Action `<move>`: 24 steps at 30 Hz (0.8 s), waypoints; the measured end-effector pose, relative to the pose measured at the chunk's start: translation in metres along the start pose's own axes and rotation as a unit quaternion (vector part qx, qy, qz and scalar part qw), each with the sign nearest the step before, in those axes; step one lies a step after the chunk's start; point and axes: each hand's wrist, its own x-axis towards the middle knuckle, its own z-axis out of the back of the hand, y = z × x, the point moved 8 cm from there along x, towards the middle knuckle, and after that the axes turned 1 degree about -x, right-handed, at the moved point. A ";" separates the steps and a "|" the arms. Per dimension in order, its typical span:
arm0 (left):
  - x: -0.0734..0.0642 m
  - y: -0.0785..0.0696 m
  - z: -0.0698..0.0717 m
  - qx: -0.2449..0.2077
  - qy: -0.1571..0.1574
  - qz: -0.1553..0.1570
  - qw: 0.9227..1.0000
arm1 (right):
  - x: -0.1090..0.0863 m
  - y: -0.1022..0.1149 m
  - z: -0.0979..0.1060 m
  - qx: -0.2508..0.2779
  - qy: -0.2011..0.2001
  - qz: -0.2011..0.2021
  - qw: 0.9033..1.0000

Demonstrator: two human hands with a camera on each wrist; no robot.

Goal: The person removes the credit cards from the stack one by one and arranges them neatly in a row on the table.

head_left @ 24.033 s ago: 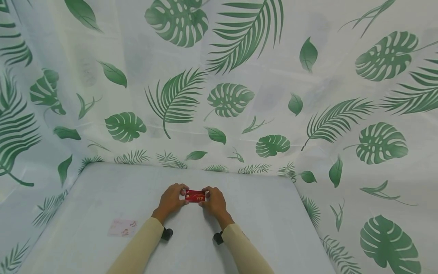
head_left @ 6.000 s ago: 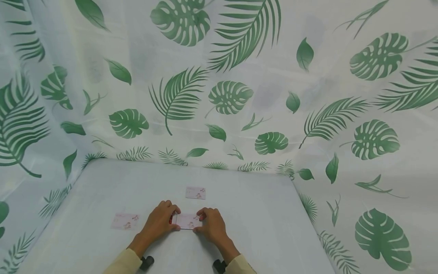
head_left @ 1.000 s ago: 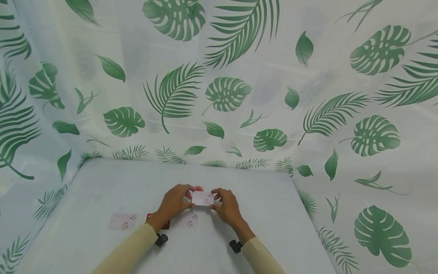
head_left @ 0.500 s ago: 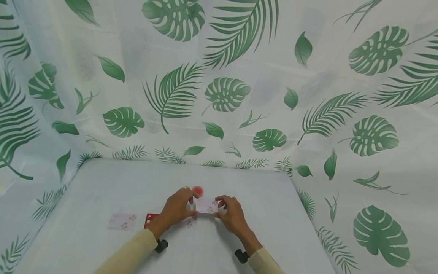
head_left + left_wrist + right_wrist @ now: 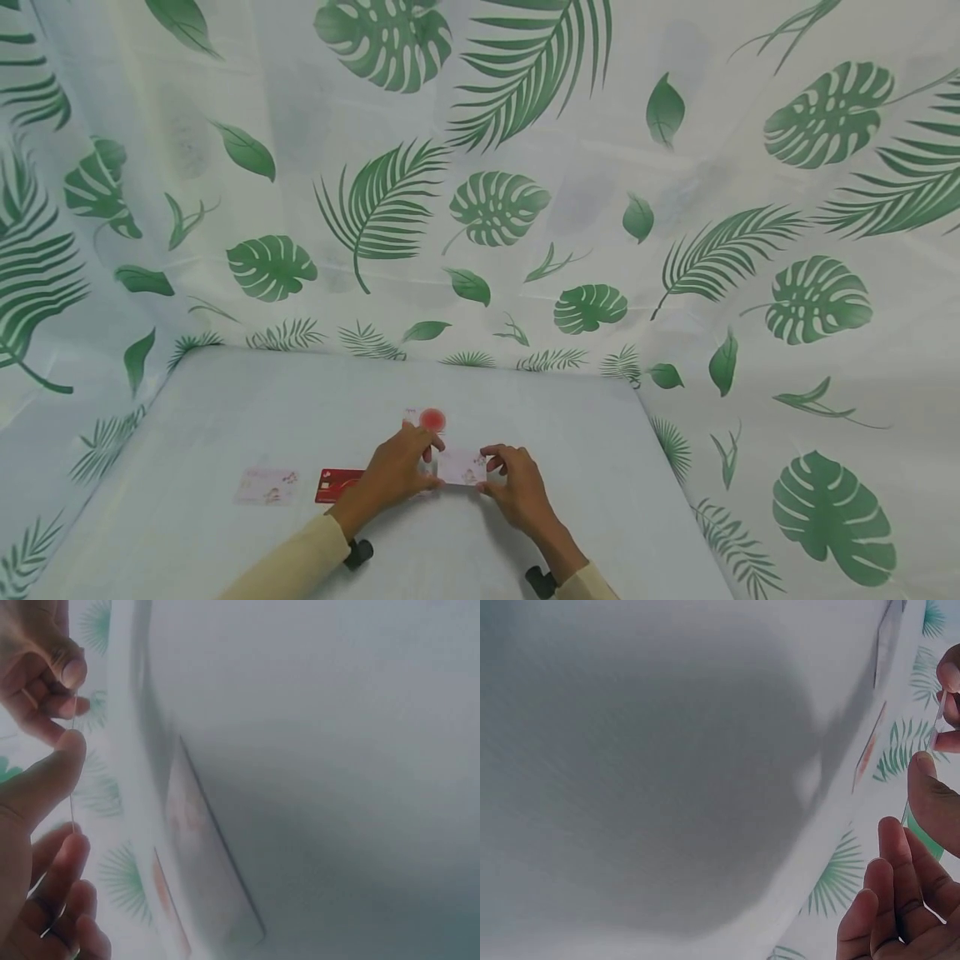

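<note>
The left hand and the right hand pinch one pale card between them, each hand at one end, so the grip is closed on this card at both sides. The card shows pink print. In the wrist views it is seen almost edge-on, raised over the counter and not touching it.

During the last second, the pale card has come nearer to the person and a little to the right. The left arm has moved also, therefore more of the red card is uncovered; its right end is hidden behind the hand. Beyond the left hand, the card with a red round mark shows its mark fully, while one second ago only the upper part of it looked out behind the held card. For the work, I judge this means that the pale card is already clear of that one, and that the handling of the cards is not finished.

Against the picture of twenty-four seconds ago, the difference is bigger: then a red card was between the hands. Now a red card lies on the counter, just beside the leftmost card, which has stayed in its place. One further card lies near the left hand, mostly hidden in the head view.
</note>
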 end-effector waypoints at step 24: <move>-0.008 0.004 -0.035 0.024 0.026 0.020 0.999 | -0.011 -0.017 -0.015 -0.038 0.023 -0.024 0.999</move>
